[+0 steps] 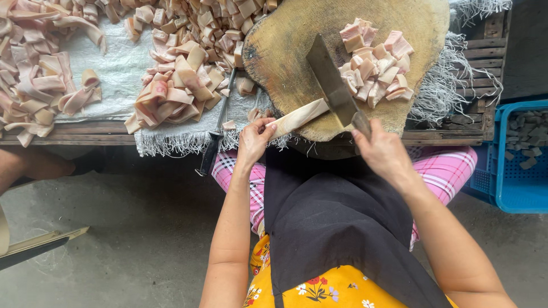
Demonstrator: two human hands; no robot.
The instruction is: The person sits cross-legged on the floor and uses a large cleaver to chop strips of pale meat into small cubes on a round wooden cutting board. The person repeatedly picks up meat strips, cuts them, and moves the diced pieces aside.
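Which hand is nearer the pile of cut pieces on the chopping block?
Right. The right hand holds the cleaver just below the pile; the left hand grips the strip further left.

— what's the round chopping block (pixel 285 51) made of?
— wood, rough and scuffed matt. the cleaver (pixel 331 85) on it is dull grey metal.
— and at nine o'clock of the block?
— a white woven sheet (pixel 120 68), coarse, frayed at the hem, with pale, smooth, slightly glossy cut pieces (pixel 182 85) on it.
— at three o'clock?
— a blue plastic crate (pixel 502 171), smooth.
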